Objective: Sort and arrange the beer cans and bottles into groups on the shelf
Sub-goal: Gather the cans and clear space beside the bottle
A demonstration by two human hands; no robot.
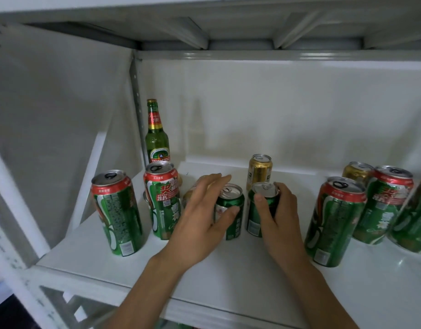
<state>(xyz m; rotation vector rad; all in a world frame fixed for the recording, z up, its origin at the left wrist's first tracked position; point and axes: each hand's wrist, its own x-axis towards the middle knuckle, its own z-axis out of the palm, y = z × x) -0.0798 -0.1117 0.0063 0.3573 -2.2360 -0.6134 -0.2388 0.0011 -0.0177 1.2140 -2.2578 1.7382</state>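
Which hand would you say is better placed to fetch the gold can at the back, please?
Probably the right hand: it holds a small green can directly in front of the gold can; the left hand sits further left.

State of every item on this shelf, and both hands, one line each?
Glass bottle: upright, capped, back left.
Tall green cans: upright, tabs opened.
Gold cans: upright.
Left small green can: upright, left hand around it.
Right small green can: upright, right hand gripping it.
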